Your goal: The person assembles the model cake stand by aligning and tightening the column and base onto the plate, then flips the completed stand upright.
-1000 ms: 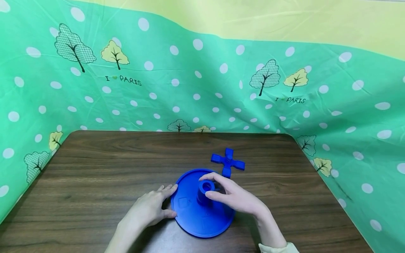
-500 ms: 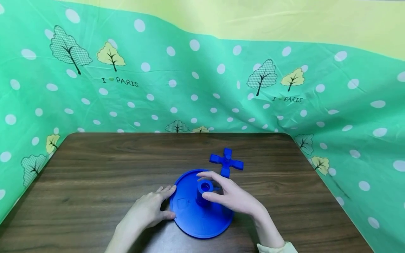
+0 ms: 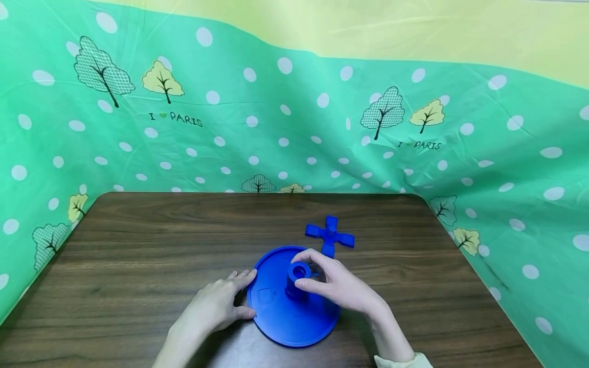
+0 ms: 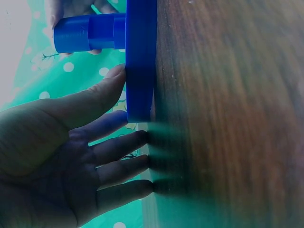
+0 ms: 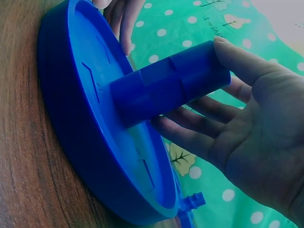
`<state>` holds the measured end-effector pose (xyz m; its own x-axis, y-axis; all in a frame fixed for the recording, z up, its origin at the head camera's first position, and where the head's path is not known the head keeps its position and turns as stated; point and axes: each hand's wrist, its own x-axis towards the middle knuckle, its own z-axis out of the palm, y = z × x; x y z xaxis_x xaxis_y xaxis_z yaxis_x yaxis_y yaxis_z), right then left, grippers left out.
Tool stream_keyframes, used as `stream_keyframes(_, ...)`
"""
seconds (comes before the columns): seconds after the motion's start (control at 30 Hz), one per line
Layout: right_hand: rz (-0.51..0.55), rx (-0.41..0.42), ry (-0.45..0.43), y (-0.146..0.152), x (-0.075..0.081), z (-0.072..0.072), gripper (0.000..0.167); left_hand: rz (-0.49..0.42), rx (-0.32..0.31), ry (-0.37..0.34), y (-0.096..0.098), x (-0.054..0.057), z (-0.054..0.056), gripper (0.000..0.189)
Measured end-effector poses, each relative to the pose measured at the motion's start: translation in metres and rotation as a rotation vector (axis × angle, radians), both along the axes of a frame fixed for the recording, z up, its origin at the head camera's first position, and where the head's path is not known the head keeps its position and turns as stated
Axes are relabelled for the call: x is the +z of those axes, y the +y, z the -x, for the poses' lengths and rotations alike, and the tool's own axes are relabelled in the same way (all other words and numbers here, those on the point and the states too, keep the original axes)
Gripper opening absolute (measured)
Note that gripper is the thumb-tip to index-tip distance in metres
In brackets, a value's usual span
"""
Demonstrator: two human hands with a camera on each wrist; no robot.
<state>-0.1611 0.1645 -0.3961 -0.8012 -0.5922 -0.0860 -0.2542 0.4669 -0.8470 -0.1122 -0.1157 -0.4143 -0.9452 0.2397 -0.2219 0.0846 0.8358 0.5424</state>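
Right hand [image 3: 342,286] held upright blue post [image 5: 164,88] between thumb and curled fingers; blue disc [image 3: 294,327] lay flat on table [image 3: 138,255], left hand [image 3: 213,304] touching its rim, fingers straight. Judged risk: weak bracing, so sideways pull could slide disc into cross piece [image 3: 330,236].

Pale greenish sleeve cuff [image 3: 406,361]

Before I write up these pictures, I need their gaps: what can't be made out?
Underside of the blue disc: hidden against the table, all views.
Marking on the post: too small to read, right wrist view.
Right sleeve: cut off by head view's bottom edge.
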Motion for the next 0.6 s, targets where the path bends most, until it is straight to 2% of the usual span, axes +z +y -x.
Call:
stream_keyframes(0.2,-0.006,0.033,0.016,-0.0005,-0.0014,0.0003,0.043,-0.005,-0.001,0.007,-0.0003,-0.0008,-0.0008,0.081)
stream_keyframes(0.6,-0.023,0.042,0.056,-0.0032,-0.0044,0.0007,0.035,-0.013,-0.002,0.009,-0.0008,-0.0010,-0.0004,0.080)
